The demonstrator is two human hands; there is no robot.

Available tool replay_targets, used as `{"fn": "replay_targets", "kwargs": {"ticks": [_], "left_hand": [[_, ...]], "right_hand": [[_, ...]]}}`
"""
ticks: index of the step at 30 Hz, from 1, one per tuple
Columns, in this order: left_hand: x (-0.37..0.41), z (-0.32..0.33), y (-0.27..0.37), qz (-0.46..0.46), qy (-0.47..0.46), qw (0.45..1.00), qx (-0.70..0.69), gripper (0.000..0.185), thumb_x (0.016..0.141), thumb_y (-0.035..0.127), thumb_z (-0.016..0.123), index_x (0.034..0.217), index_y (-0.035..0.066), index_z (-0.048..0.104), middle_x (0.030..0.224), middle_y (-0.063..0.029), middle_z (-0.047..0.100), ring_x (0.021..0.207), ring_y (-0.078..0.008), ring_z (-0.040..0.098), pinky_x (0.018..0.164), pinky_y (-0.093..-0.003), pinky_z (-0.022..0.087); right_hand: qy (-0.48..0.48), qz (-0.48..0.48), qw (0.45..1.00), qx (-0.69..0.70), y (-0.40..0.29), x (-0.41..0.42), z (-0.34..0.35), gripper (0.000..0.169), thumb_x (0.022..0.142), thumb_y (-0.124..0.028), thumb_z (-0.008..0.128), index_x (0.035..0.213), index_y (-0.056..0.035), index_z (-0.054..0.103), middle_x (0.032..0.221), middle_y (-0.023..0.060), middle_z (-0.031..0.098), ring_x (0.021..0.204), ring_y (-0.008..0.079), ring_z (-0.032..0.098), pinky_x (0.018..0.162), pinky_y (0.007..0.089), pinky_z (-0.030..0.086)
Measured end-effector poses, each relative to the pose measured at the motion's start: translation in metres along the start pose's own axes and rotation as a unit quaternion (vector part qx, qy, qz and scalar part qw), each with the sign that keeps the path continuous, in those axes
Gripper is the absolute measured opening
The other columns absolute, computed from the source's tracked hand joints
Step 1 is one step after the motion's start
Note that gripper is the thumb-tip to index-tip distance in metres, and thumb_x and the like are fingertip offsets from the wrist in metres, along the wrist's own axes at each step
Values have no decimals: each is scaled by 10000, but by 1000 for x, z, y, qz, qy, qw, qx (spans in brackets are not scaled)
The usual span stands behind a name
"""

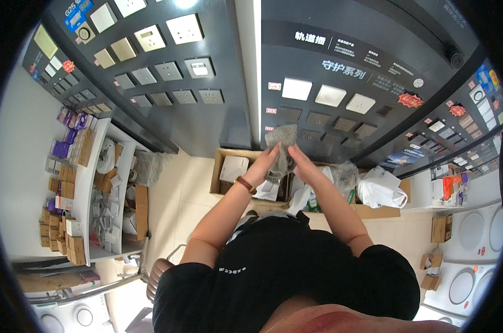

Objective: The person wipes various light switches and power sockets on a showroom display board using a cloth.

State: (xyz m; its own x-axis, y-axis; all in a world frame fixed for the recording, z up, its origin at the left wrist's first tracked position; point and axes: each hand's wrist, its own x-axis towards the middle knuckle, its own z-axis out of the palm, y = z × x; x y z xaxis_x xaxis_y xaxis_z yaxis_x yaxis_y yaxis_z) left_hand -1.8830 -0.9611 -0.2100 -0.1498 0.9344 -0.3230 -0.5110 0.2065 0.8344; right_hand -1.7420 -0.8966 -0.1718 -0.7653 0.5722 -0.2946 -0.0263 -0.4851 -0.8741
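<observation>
A crumpled grey cloth [282, 139] is held between my two hands, in front of the dark display panel [318, 21]. My left hand [268, 161] grips it from the left, with a brown-strapped watch [246, 184] on the wrist. From the other side my right hand [302, 163] presses against it, its fingers pointing up along the cloth. White switch plates [297, 89] and dark grey ones are mounted on the panel just beyond the hands. Below them stands an open cardboard box [216, 172] with white boxes [234, 168] inside.
White plastic bags [381, 187] lie right of the box, along the foot of the panels. At left, a white shelf unit [94, 166] holds loose parts, with small cardboard boxes [67, 179] on top. A second panel of switches and sockets [230, 125] rises at upper left.
</observation>
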Motion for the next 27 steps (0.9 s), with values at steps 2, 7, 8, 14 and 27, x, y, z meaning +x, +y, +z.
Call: {"fn": "replay_targets", "kwargs": {"ticks": [2,7,8,14,27], "left_hand": [[12,-12,-8,-36,7,995,94,611,1016,467,438,1404,-5,439,1263,-119,591,1105,-195,590,953,-307,451],[-7,2,27,-56,-1,973,223,559,1010,495,437,1278,9,505,1113,-115,636,991,-192,643,816,-283,537],[-2,-5,24,-45,-3,976,212,495,1006,471,466,1192,15,520,1049,-105,638,955,-182,651,790,-282,547],[6,-33,37,108,107,973,174,292,1001,292,546,1086,13,551,973,-86,642,924,-158,649,812,-279,528],[45,-50,76,245,137,945,167,215,1003,189,538,1079,-6,585,1010,-88,660,931,-159,646,832,-281,517]], "right_hand": [[5,-13,1000,-10,15,16,-7,703,953,-421,589,1498,-102,279,1446,62,418,1346,215,373,1115,378,293],[106,-16,987,116,-14,34,-3,585,966,-296,576,1459,-80,346,1364,96,518,1182,196,542,967,396,474],[116,-60,986,105,-26,44,-17,599,962,-293,583,1461,-69,338,1356,114,522,1172,209,548,961,401,479],[372,-528,727,-234,-188,62,-47,659,945,-284,615,1446,7,301,1395,236,451,1280,331,464,1065,391,362],[235,-584,360,-688,-200,151,-26,589,850,-9,498,1422,-151,486,1520,56,396,1398,258,365,1096,467,304]]}}
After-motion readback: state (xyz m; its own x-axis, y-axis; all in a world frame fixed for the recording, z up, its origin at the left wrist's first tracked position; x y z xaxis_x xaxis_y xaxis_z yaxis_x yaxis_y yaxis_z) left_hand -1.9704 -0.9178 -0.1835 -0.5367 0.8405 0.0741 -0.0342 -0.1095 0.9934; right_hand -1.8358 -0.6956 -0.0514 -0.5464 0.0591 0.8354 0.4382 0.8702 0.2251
